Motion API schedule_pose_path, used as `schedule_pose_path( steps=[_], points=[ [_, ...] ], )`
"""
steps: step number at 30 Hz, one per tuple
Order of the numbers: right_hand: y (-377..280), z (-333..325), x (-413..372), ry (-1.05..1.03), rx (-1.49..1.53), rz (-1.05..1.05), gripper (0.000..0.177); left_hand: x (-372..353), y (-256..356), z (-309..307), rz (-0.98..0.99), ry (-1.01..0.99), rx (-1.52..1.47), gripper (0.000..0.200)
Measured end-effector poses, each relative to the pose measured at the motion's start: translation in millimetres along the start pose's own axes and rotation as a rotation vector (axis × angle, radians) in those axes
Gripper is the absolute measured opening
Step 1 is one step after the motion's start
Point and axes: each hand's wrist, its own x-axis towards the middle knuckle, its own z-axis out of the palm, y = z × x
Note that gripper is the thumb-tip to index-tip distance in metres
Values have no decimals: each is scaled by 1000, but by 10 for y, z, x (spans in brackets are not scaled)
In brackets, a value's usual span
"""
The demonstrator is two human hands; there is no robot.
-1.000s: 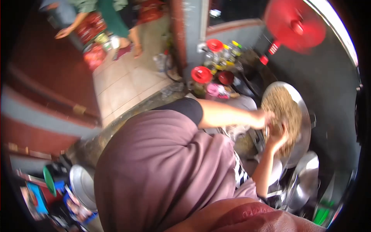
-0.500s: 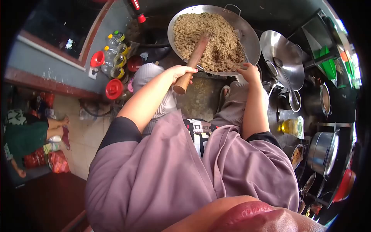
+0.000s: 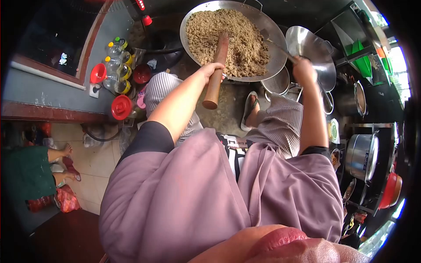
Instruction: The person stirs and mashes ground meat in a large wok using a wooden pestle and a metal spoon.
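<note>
A wide metal wok point(image 3: 277, 57) holds a heap of brown, crumbly food point(image 3: 237, 41). My left hand point(image 3: 212, 72) is closed round a thick wooden tool point(image 3: 216, 83) with a rounded butt; its far end is sunk in the heap, so its kind is hidden. My right hand point(image 3: 303, 70), slightly blurred, grips the long handle of a metal spatula point(image 3: 280, 48), its blade at the wok's right inner wall. Below that hand, past the wok's rim, sits a round metal pan point(image 3: 278, 83).
A second, bare metal wok point(image 3: 302, 39) stands at the right. Bottles with yellow caps point(image 3: 115, 63), a red funnel point(image 3: 98, 73) and a red-lidded container point(image 3: 122, 107) line the left. A large pot point(image 3: 360, 157) sits on the right-hand rack. Another person's legs point(image 3: 61, 153) show at far left.
My right hand has moved up and to the right with the spatula, away from the wok's near rim. My left hand still holds the wooden tool, which now stands more upright in view.
</note>
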Motion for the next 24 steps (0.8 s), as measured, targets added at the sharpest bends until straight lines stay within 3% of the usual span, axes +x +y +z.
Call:
schedule_pose_path(
  steps=[3,5,8,10,12,13,15,17,19,20,21,22,24],
  points=[
    [72,-1007,-83,87,-109,-146,30,16,-49,71,16,44,4,48],
    [-12,-1552,-191,32,-97,-167,30,99,-100,70,27,90,27,51],
    [-50,-1842,-223,-33,-73,-301,24,63,-134,210,89,543,116,68],
    [-117,-1734,-159,-138,18,-276,22,66,-179,263,209,615,287,89],
    [-61,-1198,72,-211,144,-271,25,-324,-34,344,256,731,818,97],
    [-6,-798,159,-184,222,-275,26,-346,20,325,250,632,1002,87],
    [169,-103,152,-194,342,-125,21,-415,152,323,258,545,1224,82],
    [192,-25,-292,-383,663,172,19,-426,289,262,204,410,1375,78],
    [411,336,-584,-552,1092,302,15,-369,321,209,150,337,1398,78],
    [395,494,-703,-613,1419,556,17,-334,318,192,124,297,1409,78],
    [292,510,-784,-756,1439,663,21,-239,293,132,177,272,1458,79],
    [117,502,-868,-727,1566,664,21,-192,288,100,188,246,1439,80],
    [-99,815,-717,-921,1877,835,15,-155,255,58,202,199,1403,82]
  ],
)
